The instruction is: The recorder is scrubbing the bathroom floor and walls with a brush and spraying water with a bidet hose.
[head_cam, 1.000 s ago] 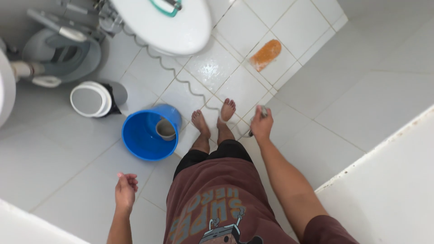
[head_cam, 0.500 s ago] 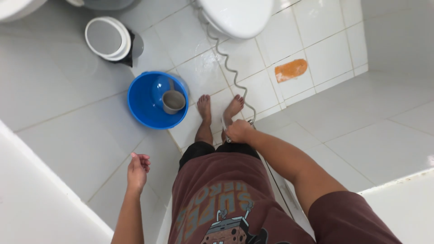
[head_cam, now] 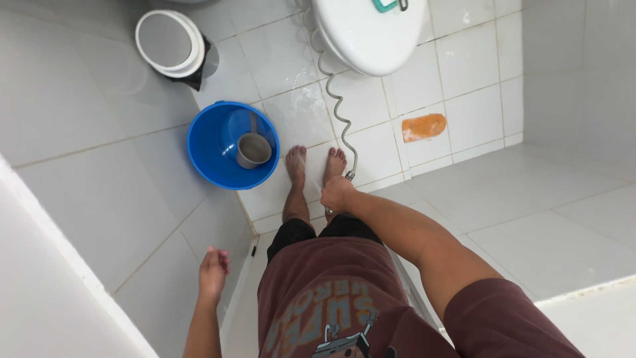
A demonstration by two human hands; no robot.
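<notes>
1. The right hand [head_cam: 336, 193] is closed around the head of a sprayer, at the end of a coiled metal hose [head_cam: 338, 113], and holds it just above the person's bare feet [head_cam: 315, 166].
2. The hose runs in waves across the wet white floor tiles [head_cam: 371, 139] from the hand up to the white toilet [head_cam: 368, 33] at the top of the view; the sprayer head itself is mostly hidden inside the grip.
3. The left hand [head_cam: 213, 268] hangs free at the person's side, fingers loosely curled and holding nothing, above the tiled floor near a white wall edge.
4. A blue bucket [head_cam: 228, 146] stands just left of the feet, with a grey scoop cup [head_cam: 254, 150] resting inside it against the right wall.
5. A white-rimmed round bin [head_cam: 171, 43] sits beyond the bucket, near the top left.
6. An orange patch [head_cam: 424, 127] lies on a tile to the right of the hose, well apart from the hands.
</notes>
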